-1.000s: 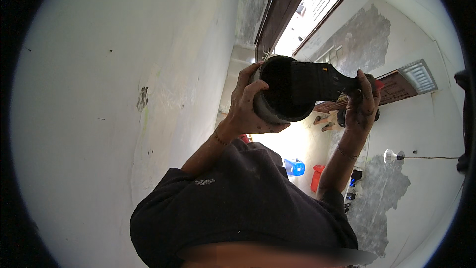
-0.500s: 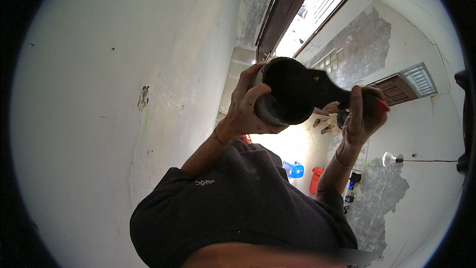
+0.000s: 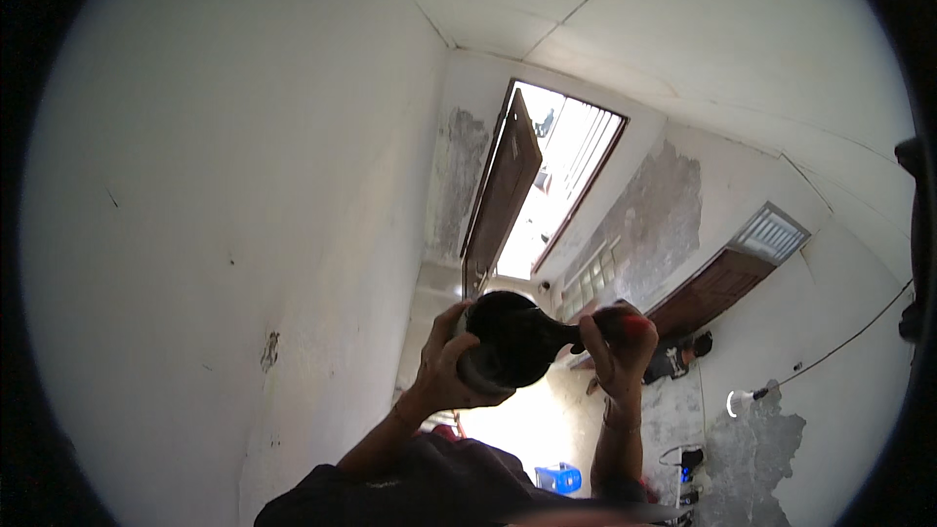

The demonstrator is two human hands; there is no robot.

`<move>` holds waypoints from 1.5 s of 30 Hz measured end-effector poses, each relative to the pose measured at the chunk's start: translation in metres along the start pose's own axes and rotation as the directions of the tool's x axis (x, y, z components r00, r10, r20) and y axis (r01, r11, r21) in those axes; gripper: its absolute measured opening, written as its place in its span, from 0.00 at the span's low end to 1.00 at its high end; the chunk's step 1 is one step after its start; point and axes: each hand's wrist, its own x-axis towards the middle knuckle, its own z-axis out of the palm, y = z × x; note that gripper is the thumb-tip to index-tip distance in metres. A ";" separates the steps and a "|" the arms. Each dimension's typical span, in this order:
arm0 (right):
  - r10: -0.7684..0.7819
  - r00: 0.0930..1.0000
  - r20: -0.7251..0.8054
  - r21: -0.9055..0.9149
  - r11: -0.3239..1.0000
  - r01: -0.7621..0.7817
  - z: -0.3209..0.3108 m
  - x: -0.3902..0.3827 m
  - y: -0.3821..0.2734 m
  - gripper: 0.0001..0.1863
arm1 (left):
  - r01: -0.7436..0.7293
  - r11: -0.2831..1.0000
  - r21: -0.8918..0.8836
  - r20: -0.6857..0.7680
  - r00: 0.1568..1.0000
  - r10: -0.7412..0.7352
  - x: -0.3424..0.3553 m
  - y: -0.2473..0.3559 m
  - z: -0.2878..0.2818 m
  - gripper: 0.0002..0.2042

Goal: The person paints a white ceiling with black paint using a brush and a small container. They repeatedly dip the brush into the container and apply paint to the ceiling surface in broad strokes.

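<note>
Pot [image 3: 476,369] sits snug in our left hand [image 3: 447,363], fingers curled round; right hand's [image 3: 623,363] got our brush [image 3: 563,334], fingers closed.

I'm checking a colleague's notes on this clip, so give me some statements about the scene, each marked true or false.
1. The left hand grips the side of a round dark container. True.
2. One hand is empty. False: the right hand grips a dark brush-like tool with a red end.
3. The light bulb is at the picture's left. False: the white bulb is at its right.
4. Another person shows in the background. True.
5. Every door is shut. False: the brown door by the bright opening stands open.
</note>
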 end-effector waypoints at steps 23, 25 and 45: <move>0.343 0.918 -0.200 0.524 0.829 -0.195 0.002 0.020 0.043 0.08 | 0.077 0.997 0.013 -0.020 0.997 -0.077 0.008 -0.016 -0.009 0.50; 0.348 0.913 -0.214 0.530 0.826 -0.190 0.002 0.018 0.043 0.10 | 0.074 0.997 0.026 -0.017 0.997 -0.073 0.008 -0.016 -0.010 0.50; 0.288 0.945 -0.155 0.205 0.945 -0.255 0.010 0.009 0.012 0.13 | 0.122 0.992 0.032 -0.004 0.993 -0.121 0.006 -0.020 -0.018 0.50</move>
